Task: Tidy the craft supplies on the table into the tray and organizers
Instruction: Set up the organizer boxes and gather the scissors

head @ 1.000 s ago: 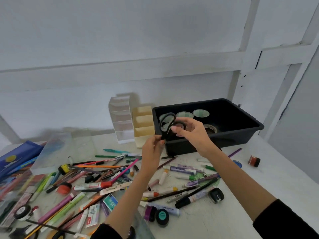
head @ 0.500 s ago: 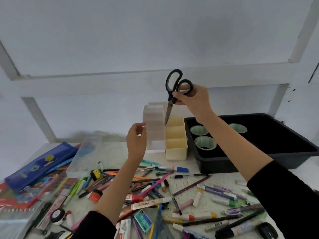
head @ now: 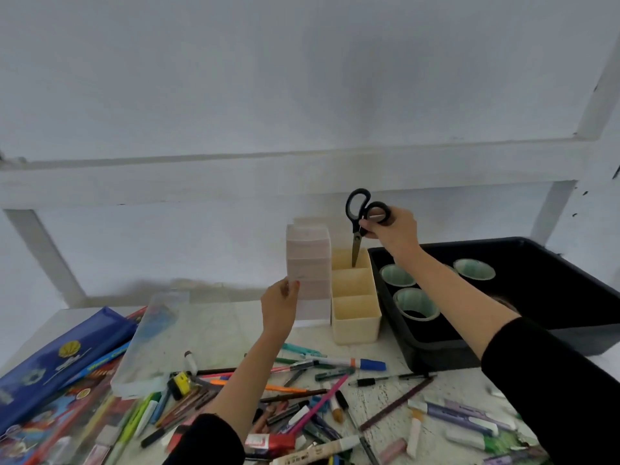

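Above the yellow organizer's [head: 355, 317] rear compartment, the right hand [head: 391, 229] pinches black scissors [head: 360, 219], blades dipping inside; the left hand [head: 280, 305] hovers loosely curled, holding nothing, beside the clear organizer [head: 308, 263].

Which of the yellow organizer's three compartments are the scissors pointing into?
The rearmost compartment, nearest the wall: the scissors tip hangs inside it, while the two nearer compartments look empty.

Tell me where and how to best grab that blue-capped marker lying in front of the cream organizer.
Pinch the blue-capped marker across its white barrel, coming from straight above. It lies flat and mostly on top of the pens, its barrel bare, with the cream organizer well clear behind it.
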